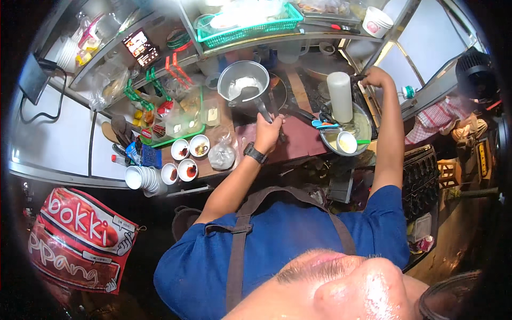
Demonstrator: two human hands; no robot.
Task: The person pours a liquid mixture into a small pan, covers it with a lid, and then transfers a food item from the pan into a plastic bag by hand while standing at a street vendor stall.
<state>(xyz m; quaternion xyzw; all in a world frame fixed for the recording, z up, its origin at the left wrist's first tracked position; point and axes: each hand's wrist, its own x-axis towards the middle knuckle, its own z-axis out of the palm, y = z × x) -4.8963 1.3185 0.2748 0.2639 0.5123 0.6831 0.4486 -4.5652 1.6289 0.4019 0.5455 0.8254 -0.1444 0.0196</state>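
Note:
My left hand (269, 132), with a black watch on its wrist, grips the dark handle of a grey metal saucepan (244, 80). The saucepan tilts toward me above the cooking surface, with some pale contents or glare inside. Behind it lies a frying pan (279, 91), partly hidden by the saucepan; its black handle points toward the right. My right hand (376, 78) reaches to the back right and closes around the dark handle of a wide flat pan (326, 64). A white cylindrical bottle (340, 98) stands between my arms, in a metal basin (362, 120).
In the basin rests a white cup (347, 143) of pale contents. Several small seasoning cups (188, 170), a tied plastic bag (222, 156) and stacked cups (146, 179) line the counter's left front. A green basket (250, 24) is on the shelf; a fan (476, 72) stands far right.

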